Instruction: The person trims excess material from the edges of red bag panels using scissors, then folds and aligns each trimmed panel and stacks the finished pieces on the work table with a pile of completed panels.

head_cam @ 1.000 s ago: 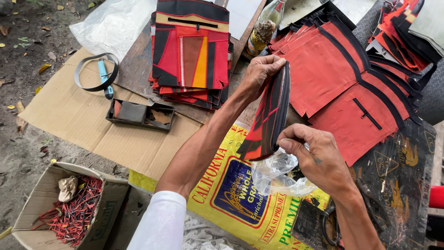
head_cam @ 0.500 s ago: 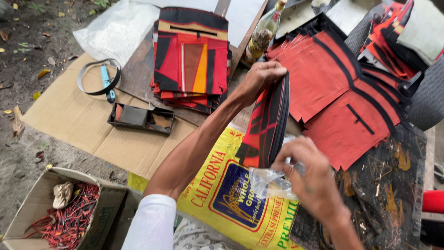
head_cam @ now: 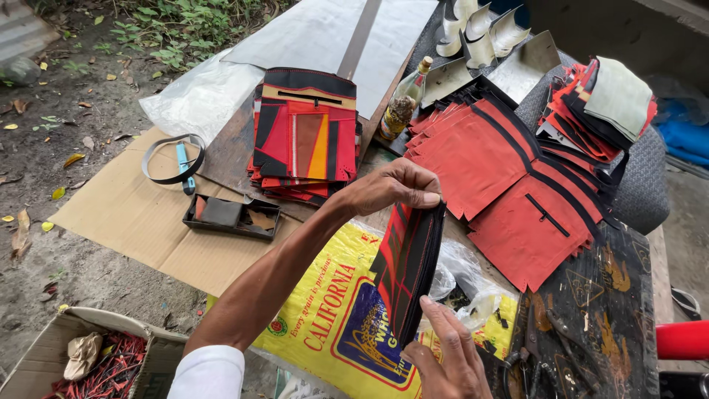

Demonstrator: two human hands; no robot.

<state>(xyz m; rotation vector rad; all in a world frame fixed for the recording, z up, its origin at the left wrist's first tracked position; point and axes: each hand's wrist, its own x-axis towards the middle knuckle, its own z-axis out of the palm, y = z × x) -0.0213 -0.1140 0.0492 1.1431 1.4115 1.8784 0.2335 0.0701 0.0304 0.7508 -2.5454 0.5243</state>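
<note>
Red and black stitched pieces (head_cam: 408, 270) stand on edge in a thin bundle between the two hands, above a yellow sack (head_cam: 336, 325). The left hand (head_cam: 395, 188) holds the top of the bundle, its grip pinching the upper edge with fingers curled over it. The right hand (head_cam: 447, 362) is under the bundle, with a fingertip touching the lower edge; its fingers are spread, not closed around anything. How many pieces are in the bundle cannot be told, since they are pressed close together.

One stack of sewn panels (head_cam: 306, 140) lies on the bench just past the left hand. One big fan of red sheets with black strips (head_cam: 502, 174) lies to the right, too many to count. One more heap of red and black scraps (head_cam: 591, 111) sits farther right. One glass bottle (head_cam: 405, 100) stands between the stack and the fan. One small black tray (head_cam: 233, 216) rests on flat cardboard (head_cam: 125, 214), near one blue pen (head_cam: 183, 166) inside one dark loop of strap (head_cam: 171, 157). One open box (head_cam: 88, 358) holds red threads.
</note>
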